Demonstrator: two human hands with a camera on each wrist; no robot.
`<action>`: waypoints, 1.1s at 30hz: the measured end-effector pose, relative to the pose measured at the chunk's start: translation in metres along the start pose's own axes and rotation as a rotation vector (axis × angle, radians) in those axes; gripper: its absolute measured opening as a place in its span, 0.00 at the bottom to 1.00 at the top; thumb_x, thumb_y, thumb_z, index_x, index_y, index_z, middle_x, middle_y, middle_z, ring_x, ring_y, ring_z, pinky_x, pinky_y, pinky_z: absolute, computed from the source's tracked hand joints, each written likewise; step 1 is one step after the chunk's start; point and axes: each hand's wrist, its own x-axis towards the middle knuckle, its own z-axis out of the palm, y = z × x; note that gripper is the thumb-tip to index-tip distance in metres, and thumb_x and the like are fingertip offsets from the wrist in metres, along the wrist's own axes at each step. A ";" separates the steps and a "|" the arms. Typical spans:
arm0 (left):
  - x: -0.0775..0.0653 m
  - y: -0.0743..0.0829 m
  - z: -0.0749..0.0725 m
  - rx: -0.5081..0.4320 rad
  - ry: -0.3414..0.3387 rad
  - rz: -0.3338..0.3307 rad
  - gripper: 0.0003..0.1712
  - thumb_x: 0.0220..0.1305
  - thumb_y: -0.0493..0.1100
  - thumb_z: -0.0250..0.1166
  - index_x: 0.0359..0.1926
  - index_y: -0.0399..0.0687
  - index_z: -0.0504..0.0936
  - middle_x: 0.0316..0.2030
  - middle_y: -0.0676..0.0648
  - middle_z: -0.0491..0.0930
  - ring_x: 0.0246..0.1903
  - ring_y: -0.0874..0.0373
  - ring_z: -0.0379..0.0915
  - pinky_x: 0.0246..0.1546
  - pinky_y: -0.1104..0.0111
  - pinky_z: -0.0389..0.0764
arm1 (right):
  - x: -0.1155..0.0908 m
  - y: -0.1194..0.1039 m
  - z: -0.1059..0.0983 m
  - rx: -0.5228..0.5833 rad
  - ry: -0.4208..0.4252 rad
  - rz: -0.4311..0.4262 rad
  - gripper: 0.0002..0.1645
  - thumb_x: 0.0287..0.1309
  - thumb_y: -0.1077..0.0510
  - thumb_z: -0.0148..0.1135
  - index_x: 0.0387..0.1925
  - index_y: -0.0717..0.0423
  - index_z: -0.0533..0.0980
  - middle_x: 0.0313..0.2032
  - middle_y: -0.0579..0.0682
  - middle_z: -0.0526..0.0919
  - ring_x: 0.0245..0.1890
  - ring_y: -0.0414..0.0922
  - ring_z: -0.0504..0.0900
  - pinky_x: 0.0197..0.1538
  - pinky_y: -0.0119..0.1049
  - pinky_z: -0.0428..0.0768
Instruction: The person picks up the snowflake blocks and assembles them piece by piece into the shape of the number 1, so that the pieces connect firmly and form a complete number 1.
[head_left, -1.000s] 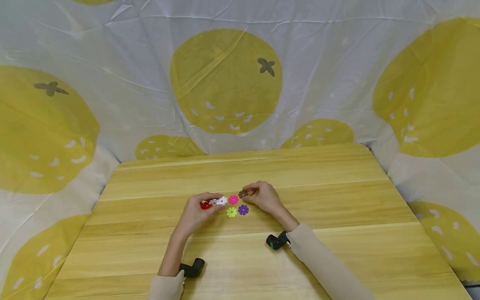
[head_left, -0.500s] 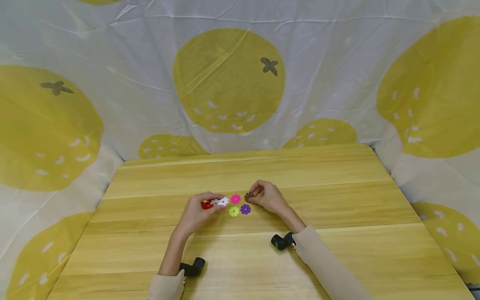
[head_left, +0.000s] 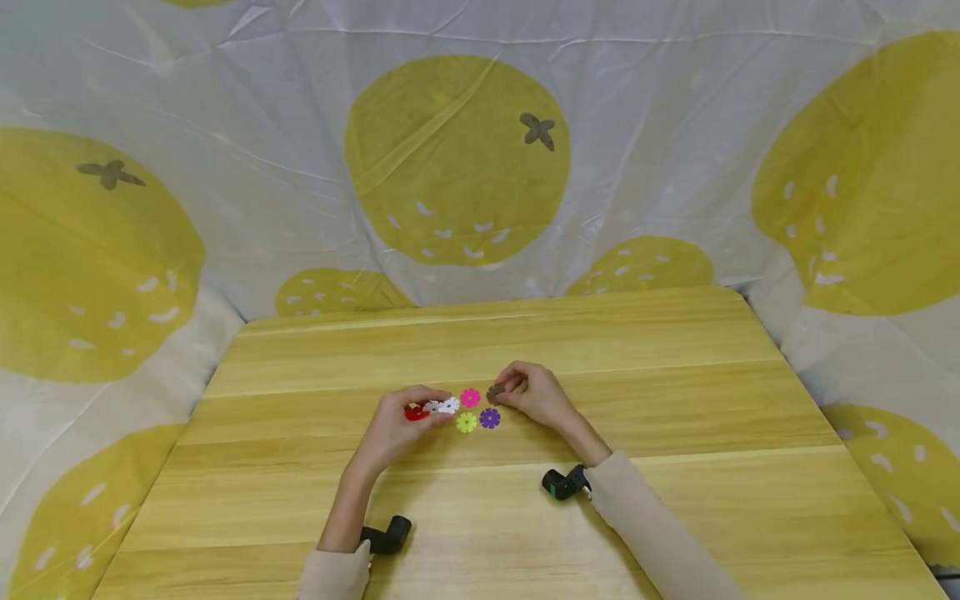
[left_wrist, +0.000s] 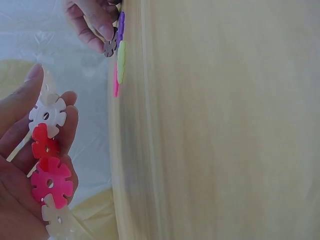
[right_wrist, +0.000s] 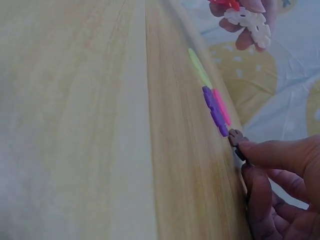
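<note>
My left hand point(head_left: 397, 419) grips a chain of interlocked toy snowflake discs. In the left wrist view the chain runs from a white disc point(left_wrist: 47, 116) through a red disc point(left_wrist: 45, 145) and a pink disc point(left_wrist: 52, 183) to a pale disc point(left_wrist: 58, 218). Across from it, my right hand point(head_left: 534, 395) pinches a brown snowflake disc point(head_left: 492, 395) between thumb and fingers, which partly cover it. Between the hands, a loose pink disc point(head_left: 470, 397), a yellow-green disc point(head_left: 467, 422) and a purple disc point(head_left: 490, 417) lie flat on the table.
The wooden table point(head_left: 637, 375) spreads around both hands. Behind it hangs a pale cloth point(head_left: 637, 125) printed with yellow fruit. Black wrist cameras sit at the left wrist point(head_left: 388, 535) and right wrist point(head_left: 564, 482).
The right hand has shifted slightly right and nearer with the brown disc, which its fingers now cover more. The left hand still grips the chain, and the loose discs stay in place.
</note>
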 end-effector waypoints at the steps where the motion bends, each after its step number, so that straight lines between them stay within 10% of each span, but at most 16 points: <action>1: 0.000 0.000 0.000 0.002 -0.001 -0.002 0.14 0.60 0.41 0.77 0.48 0.53 0.91 0.49 0.49 0.89 0.48 0.55 0.80 0.46 0.73 0.80 | 0.000 -0.001 0.000 -0.004 0.000 0.005 0.11 0.57 0.65 0.75 0.41 0.58 0.83 0.33 0.52 0.84 0.28 0.39 0.77 0.33 0.27 0.75; 33: -0.004 -0.004 -0.006 -0.021 -0.006 0.021 0.13 0.61 0.40 0.76 0.48 0.51 0.91 0.48 0.48 0.90 0.41 0.56 0.78 0.39 0.73 0.79 | 0.012 -0.018 0.024 -0.263 -0.046 -0.099 0.16 0.53 0.50 0.81 0.44 0.49 0.90 0.36 0.47 0.82 0.35 0.40 0.76 0.40 0.34 0.74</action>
